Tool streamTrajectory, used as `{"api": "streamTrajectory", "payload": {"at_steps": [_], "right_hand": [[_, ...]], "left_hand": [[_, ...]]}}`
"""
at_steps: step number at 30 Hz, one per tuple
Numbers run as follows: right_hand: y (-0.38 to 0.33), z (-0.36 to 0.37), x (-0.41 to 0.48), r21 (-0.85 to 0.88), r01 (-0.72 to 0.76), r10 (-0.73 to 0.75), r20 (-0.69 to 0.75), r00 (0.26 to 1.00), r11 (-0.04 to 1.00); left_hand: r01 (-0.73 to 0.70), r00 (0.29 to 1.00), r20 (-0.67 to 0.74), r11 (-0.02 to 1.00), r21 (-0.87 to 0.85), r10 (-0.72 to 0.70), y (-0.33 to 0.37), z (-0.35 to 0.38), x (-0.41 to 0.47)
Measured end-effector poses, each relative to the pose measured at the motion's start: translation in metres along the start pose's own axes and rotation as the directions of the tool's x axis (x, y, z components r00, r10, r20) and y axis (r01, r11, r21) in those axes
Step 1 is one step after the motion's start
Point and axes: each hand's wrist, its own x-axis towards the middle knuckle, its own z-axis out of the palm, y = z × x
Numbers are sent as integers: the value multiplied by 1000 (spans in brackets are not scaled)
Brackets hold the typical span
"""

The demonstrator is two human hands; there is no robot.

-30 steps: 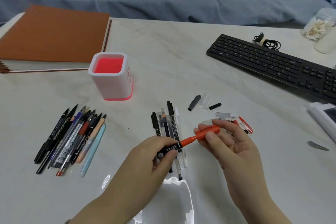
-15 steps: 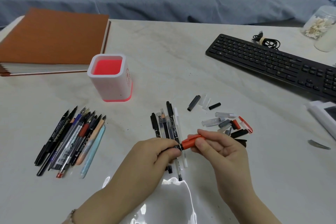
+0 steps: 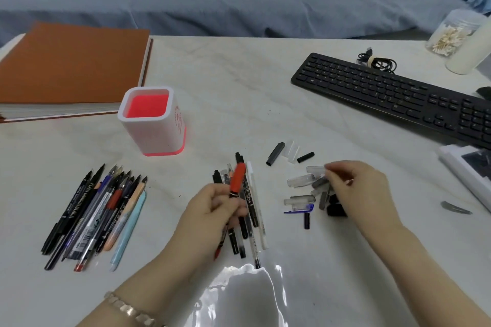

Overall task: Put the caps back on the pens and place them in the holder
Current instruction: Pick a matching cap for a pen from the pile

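Fingers of the left hand [image 3: 212, 210] grip the black marker with orange plastic cap [image 3: 237, 178], raised above the desk [image 3: 265, 87], short of the white-and-red square holder [image 3: 151, 127]. Right hand [image 3: 356, 188] reaches among loose caps [image 3: 300, 180], grip unclear; a mismatched cap could jam or sit loose.

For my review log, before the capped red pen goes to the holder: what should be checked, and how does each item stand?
1. Red pen capped: ok, it looks closed.
2. Left hand grips the red pen: ok.
3. Holder upright, opening unobstructed: ok.
4. Pens already in the holder: not ok, none visible inside.
5. Right hand has picked something up: cannot tell; its fingers are at the loose caps, blurred.
6. Pen pile at left capped: not ok, tips bare.
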Motion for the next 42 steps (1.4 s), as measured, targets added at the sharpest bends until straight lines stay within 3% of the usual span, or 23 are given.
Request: {"api": "streamTrajectory", "payload": {"at_steps": [4, 9, 12, 17, 20, 24, 30, 42], "right_hand": [[21, 8, 15, -355, -40, 82, 104, 991, 934], [22, 18, 15, -413, -19, 70, 108, 992, 910], [26, 17, 15, -330, -42, 80, 103, 991, 943], [15, 8, 4, -118, 24, -13, 95, 995, 993], [-9, 3, -19, 147, 72, -95, 154, 983, 986], [-32, 3, -52, 293, 77, -161, 274, 948, 953], [-43, 6, -67, 411, 14, -152, 305, 940, 912], [-47, 7, -66, 404, 107, -228, 264, 937, 908]], "left_hand": [[-11, 994, -109, 967, -254, -17, 3, -9, 3], [-80, 993, -105, 966, -246, 55, 4, -16, -1], [-72, 991, -125, 963, -261, 40, 1, -16, -3], [-15, 986, -151, 863, -505, -71, 2, -18, -4], [-18, 980, -174, 824, -567, -98, 2, -19, -6], [-27, 976, -194, 819, -573, -104, 2, -20, -11], [-46, 973, -212, 825, -563, -91, 1, -22, -14], [-34, 973, -216, 866, -499, -86, 2, -18, -24]]}}
